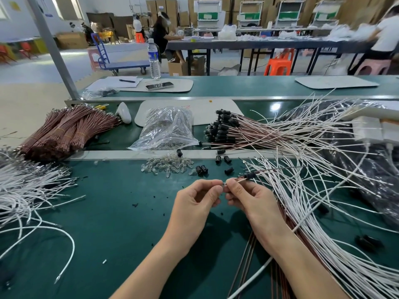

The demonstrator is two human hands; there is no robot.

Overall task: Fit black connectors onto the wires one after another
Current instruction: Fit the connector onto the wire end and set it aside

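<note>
**Hands meet tip to tip at mid-bench; black connector sits on the held wire**

The left hand (195,197) comes up from bottom centre w/ bare forearm and fingers curled. Its thumb + forefinger tips pinch a small pale piece (224,186), too small to ID. The right hand (248,198) faces it, fingertips nearly touching the left's. Its fingers are also curled, thumb + forefinger pinching the end of a thin brown-and-white wire pair (243,179). A black cylindrical plastic connector (250,175) sits on that pair just past the rt fingertips, above the mat.

Surface: dark green bench mat (108,212).
- Loose black connectors (201,170) lie just beyond the hands, beside a small heap of clear bulbs (166,166).
- Further back is a clear plastic bag (166,128) w/ more clear bits inside.
- Rt side: a spread of long white wires (302,201), and behind it a pile of wires w/ black connectors fitted (222,128).
- Left side: tied bundles of brown wires (67,130), w/ tangled white wires (32,186) nearer the edge.

Room: a workshop. A clear water bottle (154,59) and a phone (159,85) are on the next bench back. An orange plastic stool (279,63) stands beyond, w/ people seated at far tables and cardboard boxes (164,7) along the back wall.
</note>
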